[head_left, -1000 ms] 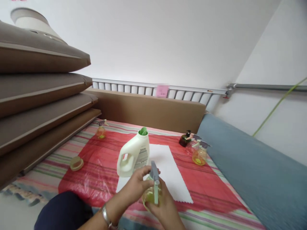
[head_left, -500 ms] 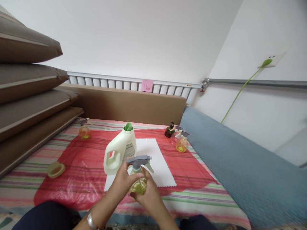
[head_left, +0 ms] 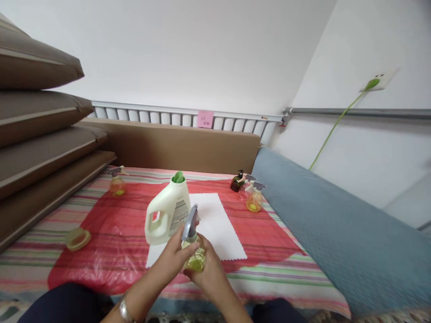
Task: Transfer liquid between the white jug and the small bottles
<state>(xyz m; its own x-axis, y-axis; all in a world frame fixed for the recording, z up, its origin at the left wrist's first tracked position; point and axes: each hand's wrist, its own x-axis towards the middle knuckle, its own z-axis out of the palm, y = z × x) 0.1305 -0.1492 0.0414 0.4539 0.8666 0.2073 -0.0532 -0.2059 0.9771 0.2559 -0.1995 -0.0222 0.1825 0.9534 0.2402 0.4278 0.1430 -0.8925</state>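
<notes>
Between my two hands is a small clear spray bottle [head_left: 195, 260] with yellowish-green colour and a grey trigger head [head_left: 190, 223]. My left hand [head_left: 177, 252], with a silver bangle on its wrist, is closed around the neck and head of the bottle. Wrapped round the bottle's body from the right is my right hand [head_left: 210, 268]. Just behind and left of my hands stands a large cream jug [head_left: 168, 211] with a handle, its neck holding a green insert [head_left: 178, 176]. Both are over or near a white sheet [head_left: 220, 229] with a scalloped edge.
A pale green round lid [head_left: 78, 239] lies at the left on red plastic film [head_left: 114, 233]. Another spray bottle [head_left: 117, 185] stands at the back left. At the back right are a yellow spray bottle [head_left: 255, 201], a pinkish one [head_left: 245, 190] and a dark pump bottle [head_left: 237, 181]. Stacked cushions [head_left: 43, 139] rise at left.
The grey trigger head has turned from pointing right to pointing away from me, toward the back. The bottle stays between both hands.
</notes>
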